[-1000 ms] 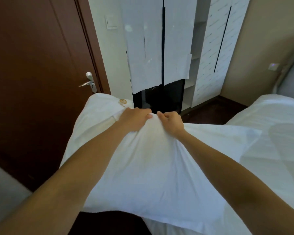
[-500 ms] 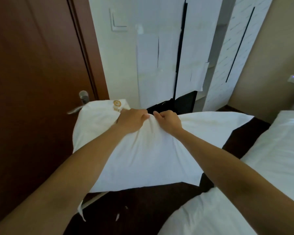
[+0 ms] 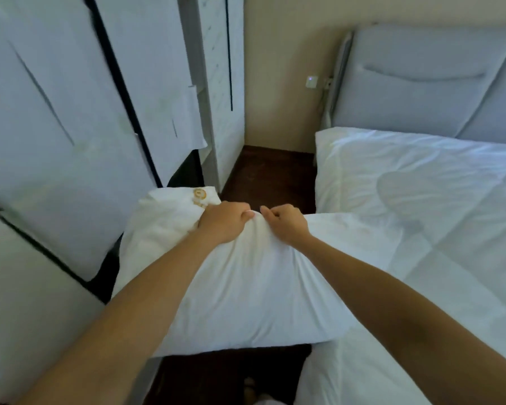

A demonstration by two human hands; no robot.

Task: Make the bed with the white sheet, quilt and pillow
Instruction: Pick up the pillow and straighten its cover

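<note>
now over quilt: soft bunched pillow

— What colour is the pillow?
— White, with a small gold round emblem near one corner.
— And the quilt?
— White too, stitched in a faint quilted pattern (one curved shape shows).
— The headboard?
— Pale grey-blue. The floor is dark brown, the wall beige, the wardrobe white.

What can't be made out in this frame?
- Head view: fingertips of both hands, left hand and right hand, buried in the pillow fabric.
- Gold emblem on the pillow: too small to read.
- Bed: cut off by the right edge.
- Wardrobe: blurred.
</note>
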